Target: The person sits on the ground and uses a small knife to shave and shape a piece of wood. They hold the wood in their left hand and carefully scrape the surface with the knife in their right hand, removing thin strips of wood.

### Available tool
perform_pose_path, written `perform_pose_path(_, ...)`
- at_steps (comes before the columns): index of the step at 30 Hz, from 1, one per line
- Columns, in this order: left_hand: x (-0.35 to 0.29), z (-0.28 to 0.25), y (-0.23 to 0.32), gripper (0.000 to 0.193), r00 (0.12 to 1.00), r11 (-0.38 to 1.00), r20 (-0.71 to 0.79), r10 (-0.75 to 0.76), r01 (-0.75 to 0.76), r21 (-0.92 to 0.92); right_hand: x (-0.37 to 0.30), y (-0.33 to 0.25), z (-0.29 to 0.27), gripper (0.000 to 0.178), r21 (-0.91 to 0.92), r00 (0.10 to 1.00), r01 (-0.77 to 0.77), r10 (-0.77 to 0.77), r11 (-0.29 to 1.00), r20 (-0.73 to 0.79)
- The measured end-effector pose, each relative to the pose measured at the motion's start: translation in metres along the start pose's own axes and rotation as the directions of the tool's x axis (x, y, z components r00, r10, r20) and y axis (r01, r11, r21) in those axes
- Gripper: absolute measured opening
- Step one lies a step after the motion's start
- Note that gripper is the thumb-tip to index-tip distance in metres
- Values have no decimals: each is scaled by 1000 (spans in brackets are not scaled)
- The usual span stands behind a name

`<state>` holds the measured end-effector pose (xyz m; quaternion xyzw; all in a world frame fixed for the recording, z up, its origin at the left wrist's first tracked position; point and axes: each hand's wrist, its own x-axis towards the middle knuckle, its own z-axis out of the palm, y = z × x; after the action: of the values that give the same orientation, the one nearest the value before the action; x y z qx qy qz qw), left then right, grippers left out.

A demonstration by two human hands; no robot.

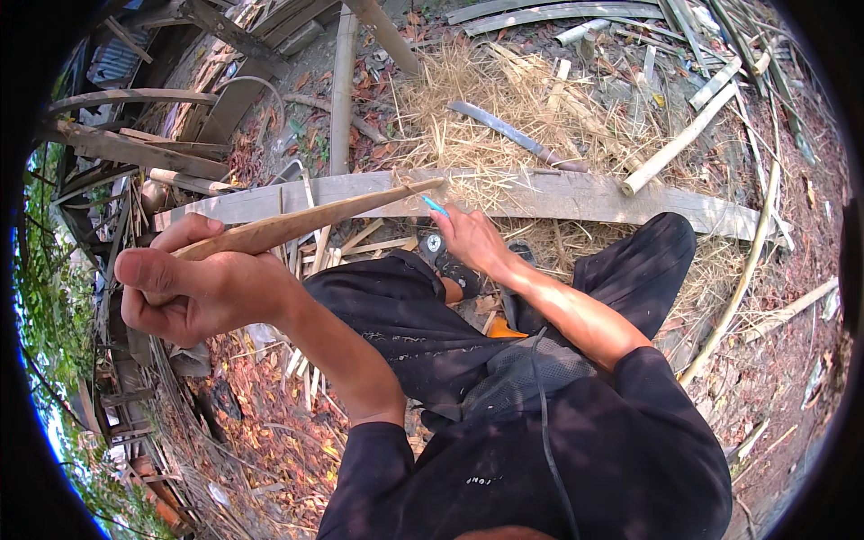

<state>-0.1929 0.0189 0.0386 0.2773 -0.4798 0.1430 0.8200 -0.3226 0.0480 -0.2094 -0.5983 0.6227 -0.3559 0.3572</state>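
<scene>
A long tapered piece of wood [310, 216] slants up to the right from my left hand [202, 283], whose fingers are closed round its thick end. Its thin tip reaches over the grey plank [594, 196] lying across in front of me. My right hand [474, 238] is closed on a slim light-blue tool [435, 205], just below that tip. The fingers cover most of the tool, and its exact kind is not clear. Beyond the plank a machete [513, 130] with a curved grey blade and brown handle lies on straw and shavings.
Bamboo poles [684, 130] and split strips lie at the right and far right. An upright post [344, 90] stands beyond the plank. Stacked timber [135, 148] fills the left. Small cut sticks [373, 245] lie by my shoe, and an orange thing [504, 329] shows between my legs.
</scene>
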Motion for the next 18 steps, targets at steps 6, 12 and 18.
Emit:
perform_pose_path(6, 6, -7, -10, 34, 999, 1000, 33, 10, -10, 19, 21, 21, 16, 49, -181, 983, -117, 141, 976, 121)
perform_pose_path(12, -3, -1, 0, 35, 997, 999, 66, -44, 46, -25, 6, 118, 24, 58, -277, 942, -320, 336, 906, 9)
perform_pose_path(18, 5, -5, -4, 37, 997, 1000, 78, 13, -13, 5, 2, -42, -39, 56, 171, 999, -29, 25, 985, 23)
